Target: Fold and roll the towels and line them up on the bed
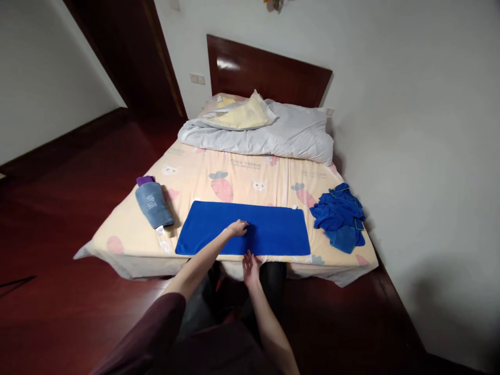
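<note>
A blue cloth (277,229) lies flat as a long rectangle near the front edge of the bed, with a small white tag at its upper right edge. My left hand (238,227) is over the middle of this cloth, its fingers partly extended to the right; I see nothing in it. At the cloth's front edge, my right hand (250,263) has its fingers spread, palm turned up, and holds nothing. Whether either hand touches the cloth is unclear.
Rolled grey-blue and purple cloths (154,205) rest on the bed's left side. A crumpled blue pile (339,213) is at the right. Behind are a folded grey quilt (300,130) and the wooden headboard (269,70). A wall runs along the right.
</note>
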A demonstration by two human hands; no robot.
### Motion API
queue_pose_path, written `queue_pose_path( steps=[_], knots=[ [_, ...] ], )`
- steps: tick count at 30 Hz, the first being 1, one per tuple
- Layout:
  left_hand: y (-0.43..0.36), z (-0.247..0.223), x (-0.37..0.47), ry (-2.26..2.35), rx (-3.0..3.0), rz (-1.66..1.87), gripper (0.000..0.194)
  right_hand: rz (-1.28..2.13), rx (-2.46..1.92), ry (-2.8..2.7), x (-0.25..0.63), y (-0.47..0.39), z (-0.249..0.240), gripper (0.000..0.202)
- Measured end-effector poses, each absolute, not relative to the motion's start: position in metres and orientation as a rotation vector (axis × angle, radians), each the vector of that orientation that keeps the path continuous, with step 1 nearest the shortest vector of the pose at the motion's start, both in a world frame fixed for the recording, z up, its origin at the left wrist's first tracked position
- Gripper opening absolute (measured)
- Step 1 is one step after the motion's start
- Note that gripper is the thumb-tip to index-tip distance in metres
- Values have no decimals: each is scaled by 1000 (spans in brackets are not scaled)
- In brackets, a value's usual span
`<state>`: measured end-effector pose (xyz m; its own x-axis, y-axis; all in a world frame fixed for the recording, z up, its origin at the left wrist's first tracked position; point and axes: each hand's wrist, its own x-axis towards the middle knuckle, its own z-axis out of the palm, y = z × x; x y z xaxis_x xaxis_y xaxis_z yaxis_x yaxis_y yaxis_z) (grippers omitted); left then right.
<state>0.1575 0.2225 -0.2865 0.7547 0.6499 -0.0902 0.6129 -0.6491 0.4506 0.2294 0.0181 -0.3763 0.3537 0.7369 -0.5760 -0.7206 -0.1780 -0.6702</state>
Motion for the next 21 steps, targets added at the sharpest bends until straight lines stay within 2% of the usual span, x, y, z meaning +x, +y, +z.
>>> queue_pose_path(
  steps=[4, 13, 21],
  knots=[
    [260, -293, 195, 1007, 2430, 134, 44, 1348, -1205, -203, 233, 14, -382, 30],
    [317, -316, 221, 1214, 2285, 19, 43, 1408, -1319, -125, 241, 17, -377, 24],
    [334, -304, 239, 1364, 2269, -76, 44, 1413, -1282, 8, 237, 19, -373, 28]
  ],
)
